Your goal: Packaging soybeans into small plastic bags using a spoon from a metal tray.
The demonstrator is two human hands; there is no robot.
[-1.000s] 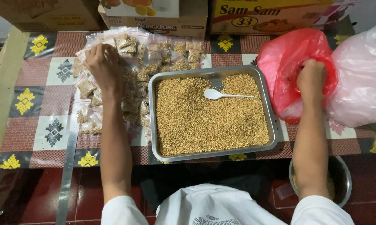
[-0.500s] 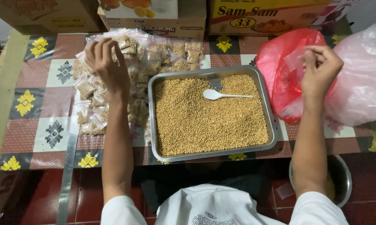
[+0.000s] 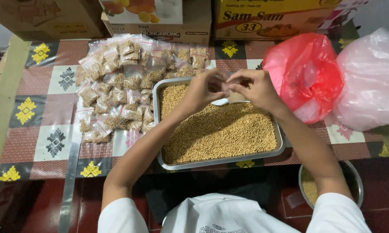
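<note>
Head view: left hand (image 3: 205,91) and right hand (image 3: 251,88) meet above the metal tray (image 3: 280,144) of golden grain (image 3: 220,129), fingers pinched narrowly on a small clear bag (image 3: 223,80) between them. Whether its mouth is open cannot be determined. Risk: a slipping pinch drops the bag into the grain; a tilt spills contents. Filled packets (image 3: 116,86) lie just left of the tray.

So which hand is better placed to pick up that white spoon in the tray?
Probably the right hand: it hovers just above the white spoon in the tray. The left hand is near too, fingers meeting the right's.
</note>
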